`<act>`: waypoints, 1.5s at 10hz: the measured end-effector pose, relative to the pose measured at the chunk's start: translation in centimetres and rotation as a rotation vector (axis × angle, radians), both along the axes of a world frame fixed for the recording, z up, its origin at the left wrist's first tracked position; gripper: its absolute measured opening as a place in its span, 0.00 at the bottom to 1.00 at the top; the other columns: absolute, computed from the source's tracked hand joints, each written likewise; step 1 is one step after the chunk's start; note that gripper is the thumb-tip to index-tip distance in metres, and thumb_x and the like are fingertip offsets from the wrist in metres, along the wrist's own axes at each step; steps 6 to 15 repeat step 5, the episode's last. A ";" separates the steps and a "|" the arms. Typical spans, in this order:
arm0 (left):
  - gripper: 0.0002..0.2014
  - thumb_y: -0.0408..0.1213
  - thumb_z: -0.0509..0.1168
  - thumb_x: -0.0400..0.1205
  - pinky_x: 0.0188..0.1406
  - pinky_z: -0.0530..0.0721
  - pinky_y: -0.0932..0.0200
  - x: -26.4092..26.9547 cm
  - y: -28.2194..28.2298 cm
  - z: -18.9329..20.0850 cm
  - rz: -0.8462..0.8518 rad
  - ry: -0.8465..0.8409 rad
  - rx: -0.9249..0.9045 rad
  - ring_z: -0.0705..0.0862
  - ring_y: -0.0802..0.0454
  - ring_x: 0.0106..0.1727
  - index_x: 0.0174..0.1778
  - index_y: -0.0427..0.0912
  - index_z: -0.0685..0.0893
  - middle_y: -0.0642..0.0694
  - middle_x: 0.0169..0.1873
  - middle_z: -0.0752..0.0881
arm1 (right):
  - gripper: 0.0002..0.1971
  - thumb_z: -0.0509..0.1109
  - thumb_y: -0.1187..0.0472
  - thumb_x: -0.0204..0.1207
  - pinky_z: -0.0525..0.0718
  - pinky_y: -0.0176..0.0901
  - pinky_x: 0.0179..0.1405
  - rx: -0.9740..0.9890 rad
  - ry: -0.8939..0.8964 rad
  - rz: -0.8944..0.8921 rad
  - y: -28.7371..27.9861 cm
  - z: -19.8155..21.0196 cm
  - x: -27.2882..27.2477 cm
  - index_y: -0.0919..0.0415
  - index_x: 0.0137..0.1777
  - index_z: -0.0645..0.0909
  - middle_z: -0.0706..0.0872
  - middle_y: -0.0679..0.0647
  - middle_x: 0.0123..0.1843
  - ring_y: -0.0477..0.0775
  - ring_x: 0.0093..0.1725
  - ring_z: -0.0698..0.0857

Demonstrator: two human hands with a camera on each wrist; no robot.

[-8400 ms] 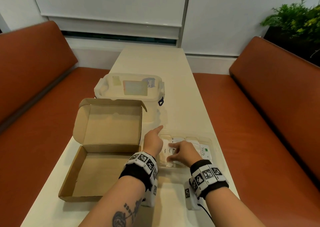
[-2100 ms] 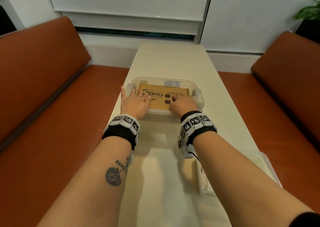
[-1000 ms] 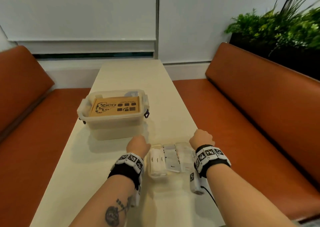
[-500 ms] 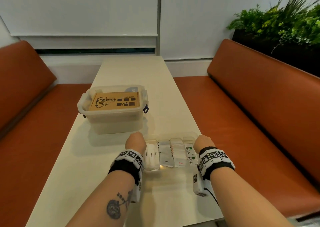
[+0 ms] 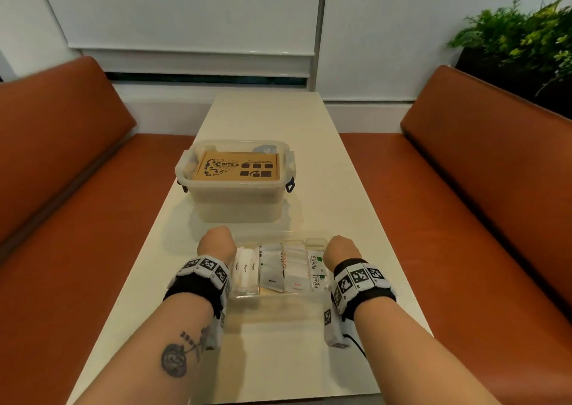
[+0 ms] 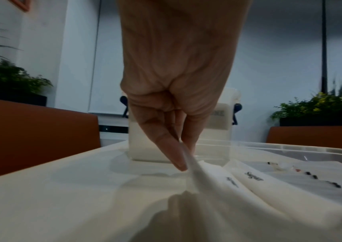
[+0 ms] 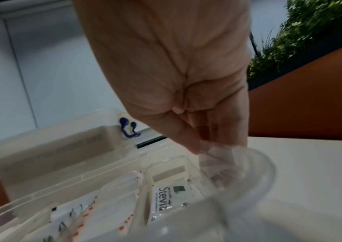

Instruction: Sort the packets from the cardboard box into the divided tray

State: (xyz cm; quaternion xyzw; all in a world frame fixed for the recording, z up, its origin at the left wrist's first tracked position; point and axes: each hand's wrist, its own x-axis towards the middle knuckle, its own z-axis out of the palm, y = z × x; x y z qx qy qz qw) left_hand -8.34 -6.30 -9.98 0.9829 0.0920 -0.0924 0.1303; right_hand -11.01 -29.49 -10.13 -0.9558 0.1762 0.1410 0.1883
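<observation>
The clear divided tray (image 5: 278,294) sits on the table near me, its compartments filled with white packets: Sugar packets (image 5: 246,268) at the left, Stevia packets (image 5: 315,265) at the right. My left hand (image 5: 215,243) pinches the tray's left rim (image 6: 193,163), thumb outside and fingers inside. At the other end my right hand (image 5: 342,250) grips the right rim (image 7: 238,172), beside a Stevia packet (image 7: 166,196). The cardboard box (image 5: 238,166) lies closed inside a translucent plastic tub (image 5: 235,200) just beyond the tray.
The narrow cream table (image 5: 272,117) runs away from me between two orange benches (image 5: 464,203). A green plant (image 5: 526,33) stands at the back right. The tub has blue clips (image 5: 290,185) on its sides.
Both hands hold the tray's ends as before. The tray has slid left, so it now lies in front of the tub rather than to its right.
</observation>
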 end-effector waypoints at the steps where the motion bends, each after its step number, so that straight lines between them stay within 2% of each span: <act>1: 0.09 0.25 0.58 0.80 0.40 0.77 0.55 -0.1 1.1 0.1 0.013 0.011 0.008 0.85 0.39 0.49 0.44 0.30 0.84 0.35 0.48 0.87 | 0.13 0.57 0.70 0.79 0.81 0.44 0.52 0.008 0.013 0.025 1.1 0.1 0.0 0.69 0.56 0.81 0.85 0.62 0.59 0.61 0.58 0.85; 3: 0.08 0.25 0.58 0.80 0.41 0.77 0.55 -0.6 1.3 0.1 0.009 0.007 0.004 0.85 0.38 0.50 0.44 0.31 0.83 0.35 0.48 0.86 | 0.13 0.58 0.69 0.80 0.81 0.43 0.52 -0.001 0.032 0.040 1.5 0.4 -0.4 0.69 0.58 0.81 0.85 0.61 0.60 0.60 0.59 0.84; 4: 0.12 0.33 0.59 0.83 0.40 0.76 0.56 -0.6 1.6 0.3 0.011 -0.022 -0.092 0.85 0.37 0.51 0.35 0.34 0.79 0.34 0.46 0.86 | 0.13 0.58 0.68 0.80 0.80 0.42 0.49 0.035 0.021 0.033 1.3 0.6 -0.4 0.69 0.60 0.79 0.84 0.62 0.61 0.60 0.60 0.84; 5: 0.22 0.49 0.54 0.87 0.55 0.78 0.51 -1.1 2.0 0.5 0.062 -0.071 -0.259 0.81 0.38 0.63 0.65 0.36 0.78 0.35 0.61 0.83 | 0.19 0.61 0.62 0.80 0.78 0.44 0.51 0.116 -0.064 -0.027 0.2 0.8 -1.2 0.67 0.70 0.69 0.81 0.62 0.65 0.60 0.62 0.81; 15: 0.22 0.49 0.54 0.87 0.55 0.78 0.51 -1.1 2.0 0.5 0.062 -0.071 -0.259 0.81 0.38 0.63 0.65 0.36 0.78 0.35 0.61 0.83 | 0.19 0.61 0.62 0.80 0.78 0.44 0.51 0.116 -0.064 -0.027 0.2 0.8 -1.2 0.67 0.70 0.69 0.81 0.62 0.65 0.60 0.62 0.81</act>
